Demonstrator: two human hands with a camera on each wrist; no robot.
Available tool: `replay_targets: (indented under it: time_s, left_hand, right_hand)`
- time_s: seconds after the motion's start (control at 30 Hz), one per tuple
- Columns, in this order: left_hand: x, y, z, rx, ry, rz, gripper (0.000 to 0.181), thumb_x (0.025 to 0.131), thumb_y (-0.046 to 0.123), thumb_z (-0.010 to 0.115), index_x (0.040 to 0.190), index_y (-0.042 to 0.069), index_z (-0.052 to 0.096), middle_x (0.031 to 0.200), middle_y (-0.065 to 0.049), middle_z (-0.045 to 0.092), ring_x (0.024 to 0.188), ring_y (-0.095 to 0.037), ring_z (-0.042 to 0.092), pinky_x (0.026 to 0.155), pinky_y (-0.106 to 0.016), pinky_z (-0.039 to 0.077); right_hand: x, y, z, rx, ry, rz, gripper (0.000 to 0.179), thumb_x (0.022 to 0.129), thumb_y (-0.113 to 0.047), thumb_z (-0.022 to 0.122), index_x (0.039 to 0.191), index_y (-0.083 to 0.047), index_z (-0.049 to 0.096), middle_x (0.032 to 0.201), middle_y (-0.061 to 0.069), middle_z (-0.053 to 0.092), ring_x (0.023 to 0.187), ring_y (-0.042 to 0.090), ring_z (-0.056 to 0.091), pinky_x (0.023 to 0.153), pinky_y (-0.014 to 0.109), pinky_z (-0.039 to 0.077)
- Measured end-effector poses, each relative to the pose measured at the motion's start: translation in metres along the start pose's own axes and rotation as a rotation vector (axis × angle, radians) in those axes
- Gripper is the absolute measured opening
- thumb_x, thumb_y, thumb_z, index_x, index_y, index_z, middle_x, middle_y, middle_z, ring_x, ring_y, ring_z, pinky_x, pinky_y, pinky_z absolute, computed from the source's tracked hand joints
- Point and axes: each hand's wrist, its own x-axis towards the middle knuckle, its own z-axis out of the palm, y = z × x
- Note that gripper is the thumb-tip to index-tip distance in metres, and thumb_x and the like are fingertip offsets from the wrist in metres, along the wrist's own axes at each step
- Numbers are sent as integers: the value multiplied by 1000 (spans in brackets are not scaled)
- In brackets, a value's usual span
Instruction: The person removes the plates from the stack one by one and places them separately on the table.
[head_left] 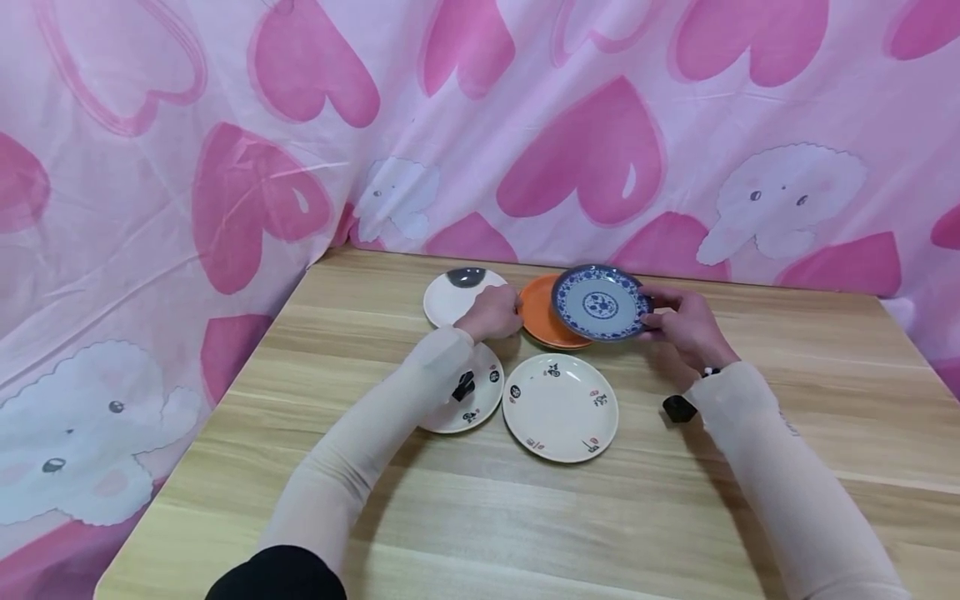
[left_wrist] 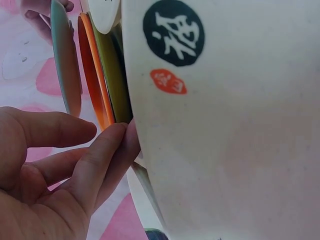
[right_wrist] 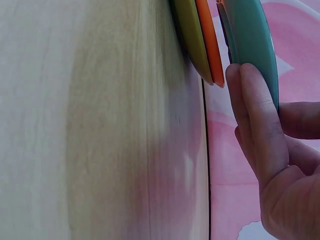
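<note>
My right hand (head_left: pixel 686 321) holds a blue-and-white patterned plate (head_left: pixel 600 304) by its right edge, thumb above and fingers beneath. In the right wrist view this plate's teal side (right_wrist: pixel 252 45) stands apart from the orange and green plates. The orange plate (head_left: pixel 551 317) lies on a green plate (left_wrist: pixel 114 70), partly covered from above by the patterned plate. At the orange plate's left edge is my left hand (head_left: pixel 491 312). In the left wrist view its fingertips (left_wrist: pixel 117 131) touch the stack's rim, while the thumb stands off.
A white plate with a dark patch (head_left: pixel 450 292) lies behind the left hand. Two cream plates with small printed marks are nearer: one (head_left: pixel 480 400) under the left forearm, one (head_left: pixel 562 408) beside it. The wooden table (head_left: pixel 487 517) ends at a pink heart-print cloth (head_left: pixel 585 158).
</note>
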Motion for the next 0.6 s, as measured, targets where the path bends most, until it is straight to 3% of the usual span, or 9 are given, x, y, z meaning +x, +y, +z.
replay_targets:
  time_s: [0.17,0.6]
  left_hand:
    - [1,0,1,44,25,18,18,83,11,53,71,11,67,65,0,59,65,-14,52,53,-19,40]
    - [-1,4,1,40,22,9,20,85,10,52,65,11,58,62,0,51,60,-14,47,49,-19,36]
  right_hand:
    - [-2,3,-4,-8,-1,-5,59,89,3,51,143,-15,34,141,18,35,92,19,59,85,34,55]
    - [-6,11,-19,-37,15,-4,60,89,3,50,144,-14,33,139,18,34,85,13,62,85,34,55]
